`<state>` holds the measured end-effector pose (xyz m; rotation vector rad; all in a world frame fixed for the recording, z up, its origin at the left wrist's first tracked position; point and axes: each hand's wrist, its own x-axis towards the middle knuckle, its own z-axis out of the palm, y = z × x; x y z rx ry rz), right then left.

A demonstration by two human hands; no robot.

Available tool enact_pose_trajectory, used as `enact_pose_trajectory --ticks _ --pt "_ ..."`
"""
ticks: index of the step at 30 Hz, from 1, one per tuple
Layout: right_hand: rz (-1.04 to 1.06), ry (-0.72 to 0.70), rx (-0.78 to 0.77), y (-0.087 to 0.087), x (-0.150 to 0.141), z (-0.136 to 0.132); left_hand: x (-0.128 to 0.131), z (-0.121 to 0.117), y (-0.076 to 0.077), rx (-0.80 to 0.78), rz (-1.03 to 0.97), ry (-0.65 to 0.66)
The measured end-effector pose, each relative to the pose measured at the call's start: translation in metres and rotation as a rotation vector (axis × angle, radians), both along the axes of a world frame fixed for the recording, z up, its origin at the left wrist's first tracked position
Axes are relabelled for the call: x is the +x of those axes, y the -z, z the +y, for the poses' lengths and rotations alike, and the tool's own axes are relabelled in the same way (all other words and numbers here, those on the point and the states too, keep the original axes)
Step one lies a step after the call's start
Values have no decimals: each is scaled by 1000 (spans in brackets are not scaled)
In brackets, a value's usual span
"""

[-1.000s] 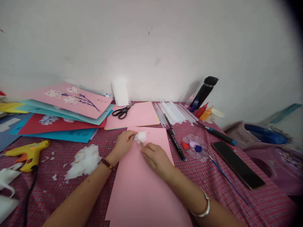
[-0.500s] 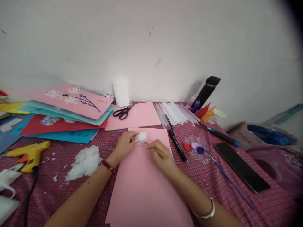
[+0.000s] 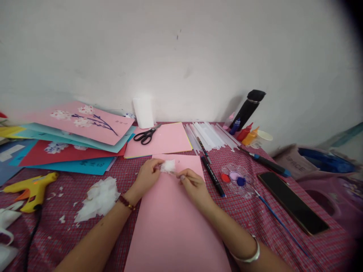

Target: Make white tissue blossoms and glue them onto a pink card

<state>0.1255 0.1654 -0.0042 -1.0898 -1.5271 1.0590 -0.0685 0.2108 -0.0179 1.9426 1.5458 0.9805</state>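
A long sheet of pink paper (image 3: pixel 176 223) lies in front of me on the checked cloth. Near its far end is a small, crumpled piece of white tissue paper (image 3: pixel 168 166). The fingertips of my left hand (image 3: pixel 148 174) pinch the left edge of that tissue. My right hand (image 3: pixel 193 186) is closed round a thin pale stick (image 3: pixel 173 173), whose tip reaches the tissue's lower edge; its exact kind is too small to tell. To the left of my left forearm lies a pile of white tissue pieces (image 3: pixel 99 198).
Black scissors (image 3: pixel 146 136) rest on stacked coloured paper (image 3: pixel 170 139). Painted cards (image 3: pixel 93 124) and a yellow glue gun (image 3: pixel 35 189) occupy the left. Rightward are a black marker (image 3: pixel 212 176), paint palette (image 3: pixel 236 180), blue paintbrush (image 3: pixel 279 219), phone (image 3: pixel 293 202) and paint bottles (image 3: pixel 251 136).
The view has shifted slightly. Both hands stay at the white tissue on the pink sheet, with only small finger movements.
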Motion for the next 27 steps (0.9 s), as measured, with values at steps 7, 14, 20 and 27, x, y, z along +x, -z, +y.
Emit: enact_pose_trajectory --ticks 7,14,20,27 --pt "-27 7 -17 -3 0 0 -40 -2 -47 -258 -408 -75" --pt "-119 20 -41 -1 3 1 -143 -73 -104 -216 -27 -213" --pt "-134 2 -57 -5 3 0 -142 -142 -70 -123 452 -94" --pt "-124 -9 -57 -4 3 0 -145 -151 -40 -59 522 -279"
